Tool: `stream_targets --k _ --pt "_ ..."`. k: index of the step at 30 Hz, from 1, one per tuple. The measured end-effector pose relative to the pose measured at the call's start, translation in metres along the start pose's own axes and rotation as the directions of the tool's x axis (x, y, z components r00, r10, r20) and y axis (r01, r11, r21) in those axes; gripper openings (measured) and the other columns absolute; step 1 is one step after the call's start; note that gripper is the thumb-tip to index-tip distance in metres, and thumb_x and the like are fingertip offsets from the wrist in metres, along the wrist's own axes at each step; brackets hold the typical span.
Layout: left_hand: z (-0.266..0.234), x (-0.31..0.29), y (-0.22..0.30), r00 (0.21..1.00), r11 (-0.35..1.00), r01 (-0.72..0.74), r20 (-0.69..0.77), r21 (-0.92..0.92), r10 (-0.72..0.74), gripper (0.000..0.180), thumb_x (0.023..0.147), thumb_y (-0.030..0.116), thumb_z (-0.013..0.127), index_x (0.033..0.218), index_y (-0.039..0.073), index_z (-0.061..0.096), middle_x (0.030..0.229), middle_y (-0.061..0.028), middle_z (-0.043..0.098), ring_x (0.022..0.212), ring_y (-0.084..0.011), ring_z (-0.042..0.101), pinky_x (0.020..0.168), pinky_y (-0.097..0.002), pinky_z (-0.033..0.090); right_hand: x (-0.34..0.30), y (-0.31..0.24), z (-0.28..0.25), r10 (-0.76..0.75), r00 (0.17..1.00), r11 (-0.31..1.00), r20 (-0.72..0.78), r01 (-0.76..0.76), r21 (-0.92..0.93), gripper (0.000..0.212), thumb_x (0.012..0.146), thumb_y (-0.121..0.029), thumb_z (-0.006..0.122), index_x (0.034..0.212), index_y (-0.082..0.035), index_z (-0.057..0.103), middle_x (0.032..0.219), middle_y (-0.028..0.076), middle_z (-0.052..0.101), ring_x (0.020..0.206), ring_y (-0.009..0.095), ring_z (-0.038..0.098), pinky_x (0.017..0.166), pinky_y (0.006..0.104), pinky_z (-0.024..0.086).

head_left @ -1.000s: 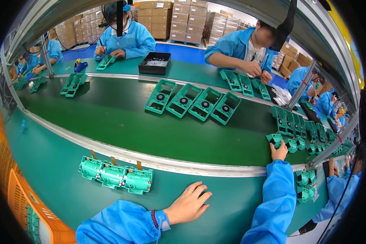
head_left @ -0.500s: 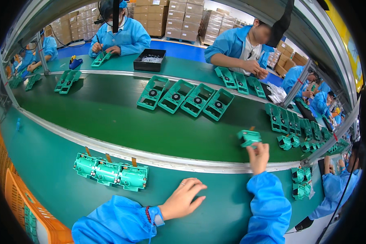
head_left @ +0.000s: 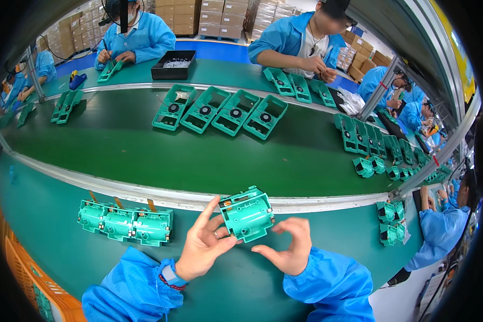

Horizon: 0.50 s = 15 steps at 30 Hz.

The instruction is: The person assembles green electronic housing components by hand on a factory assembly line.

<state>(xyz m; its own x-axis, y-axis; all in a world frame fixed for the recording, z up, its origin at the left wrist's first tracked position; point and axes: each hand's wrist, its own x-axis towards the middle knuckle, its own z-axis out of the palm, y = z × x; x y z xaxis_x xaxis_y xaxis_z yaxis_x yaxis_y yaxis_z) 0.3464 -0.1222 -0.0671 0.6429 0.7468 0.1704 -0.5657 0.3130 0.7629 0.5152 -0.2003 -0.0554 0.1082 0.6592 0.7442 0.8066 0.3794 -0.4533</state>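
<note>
A green plastic housing (head_left: 248, 214) with a rounded face and small copper-coloured contacts is held up over the front bench. My left hand (head_left: 205, 241) grips it at its left side, index finger up along the edge and thumb near its lower corner. Just right of the housing is my right hand (head_left: 291, 248), fingers curved and apart from the thumb, with nothing seen between them. To the left, several similar green housings (head_left: 124, 222) stand joined in a row on the bench, thin brown strips rising from behind them.
A green conveyor belt (head_left: 145, 155) runs beyond a metal rail (head_left: 102, 188), carrying several green frames (head_left: 204, 110) with round black parts. More housings (head_left: 390, 222) sit at the bench's right. An orange crate (head_left: 43, 290) stands lower left. Co-workers sit across the belt near a black bin (head_left: 174, 65).
My right hand has come back from over the belt, where it held a green housing. A housing is now in my left hand, which has turned up and closed on it. The view has shifted.
</note>
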Motion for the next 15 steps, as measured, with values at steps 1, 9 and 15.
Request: stream_targets --k 1,9,15 --pt "-0.002 0.0 0.001 1.0 1.0 0.001 0.01 0.001 -0.001 0.077 0.078 -0.008 0.053 0.137 0.01 0.007 0.127 -0.0169 0.035 0.11 -0.0251 0.045 0.085 -0.0384 0.045 -0.002 0.007 -0.004 0.015 0.997 1.0 0.071 -0.016 0.026 0.08 0.052 -0.025 0.083 0.116 0.0 0.041 0.098 0.012 0.049 0.095 0.025 0.052 0.072 0.0329 0.048" --pt "0.002 0.001 -0.003 0.995 1.0 0.024 0.1 -0.003 -0.023 0.078 0.076 -0.008 0.051 0.138 0.008 0.005 0.123 -0.0164 0.042 0.113 -0.0241 0.042 0.092 -0.0324 0.033 0.017 0.033 -0.014 -0.012 0.897 0.886 0.442 -0.195 0.421 0.093 0.06 -0.018 0.079 0.132 -0.002 0.023 0.133 0.016 0.024 0.116 0.028 0.037 0.092 0.0384 0.038" --pt "0.003 0.001 -0.006 1.0 0.998 -0.01 0.026 -0.06 0.012 0.079 0.07 -0.009 0.052 0.137 0.004 0.011 0.125 -0.0171 0.042 0.114 -0.0245 0.042 0.095 -0.0354 0.03 -0.003 0.02 0.003 0.296 0.816 0.032 0.496 -0.528 0.849 0.073 0.079 -0.004 0.058 0.136 -0.003 0.012 0.131 0.011 0.03 0.116 0.021 0.035 0.095 0.0334 0.031"
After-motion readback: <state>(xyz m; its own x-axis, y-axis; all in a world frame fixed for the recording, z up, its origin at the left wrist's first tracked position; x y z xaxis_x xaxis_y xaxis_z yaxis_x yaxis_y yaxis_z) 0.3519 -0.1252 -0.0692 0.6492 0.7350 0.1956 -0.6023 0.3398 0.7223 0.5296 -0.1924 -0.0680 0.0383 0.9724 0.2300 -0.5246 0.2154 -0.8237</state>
